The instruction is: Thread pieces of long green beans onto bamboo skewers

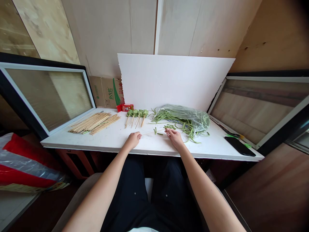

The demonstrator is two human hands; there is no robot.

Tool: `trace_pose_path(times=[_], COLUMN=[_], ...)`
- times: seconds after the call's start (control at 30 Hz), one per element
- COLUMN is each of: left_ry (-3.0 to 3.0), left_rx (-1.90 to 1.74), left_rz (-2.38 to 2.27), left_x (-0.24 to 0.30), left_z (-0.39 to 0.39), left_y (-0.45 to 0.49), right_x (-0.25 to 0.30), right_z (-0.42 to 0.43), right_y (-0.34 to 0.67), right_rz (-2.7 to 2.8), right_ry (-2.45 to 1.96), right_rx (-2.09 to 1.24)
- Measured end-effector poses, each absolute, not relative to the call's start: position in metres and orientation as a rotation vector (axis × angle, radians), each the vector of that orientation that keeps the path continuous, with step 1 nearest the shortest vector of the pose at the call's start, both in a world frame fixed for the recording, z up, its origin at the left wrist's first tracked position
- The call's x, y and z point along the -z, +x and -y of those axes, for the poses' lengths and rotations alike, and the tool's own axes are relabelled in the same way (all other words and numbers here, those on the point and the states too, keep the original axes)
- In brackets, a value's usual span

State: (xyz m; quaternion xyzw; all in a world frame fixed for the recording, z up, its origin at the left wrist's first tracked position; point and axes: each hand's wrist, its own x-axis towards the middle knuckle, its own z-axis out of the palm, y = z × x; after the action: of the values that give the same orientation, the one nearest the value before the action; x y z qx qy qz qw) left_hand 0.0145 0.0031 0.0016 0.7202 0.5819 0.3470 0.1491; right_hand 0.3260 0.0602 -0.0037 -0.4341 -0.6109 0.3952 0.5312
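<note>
Left hand point(134, 140): pinching thin, straight wooden skewer point(161, 130). Right hand point(174, 137): at its right end, hold unclear. Beans point(163, 118): green, slender.

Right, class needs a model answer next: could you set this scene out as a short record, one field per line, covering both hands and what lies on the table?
Left hand: pinching one end of a thin skewer
Right hand: fingertips at the skewer's other end; exact grip unclear
Near right hand: short green pieces
Table left: bare sticks, spread in a heap
Table back: loaded skewers, green at the far ends; red packet behind
Right of centre: long green beans, partly under clear plastic
Table right: black phone, lying flat
</note>
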Motion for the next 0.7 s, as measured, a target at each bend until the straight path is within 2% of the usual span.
trace_pose_path(times=[0.7], left_ry=[2.113], left_rx=[-0.949], left_rz=[-1.755], left_x=[-0.0017], left_z=[-0.0057], left_y=[0.017], right_x=[0.0009], right_z=[-0.0563], right_y=[0.3269], right_rz=[1.373], right_ry=[-1.014], right_rx=[-1.017])
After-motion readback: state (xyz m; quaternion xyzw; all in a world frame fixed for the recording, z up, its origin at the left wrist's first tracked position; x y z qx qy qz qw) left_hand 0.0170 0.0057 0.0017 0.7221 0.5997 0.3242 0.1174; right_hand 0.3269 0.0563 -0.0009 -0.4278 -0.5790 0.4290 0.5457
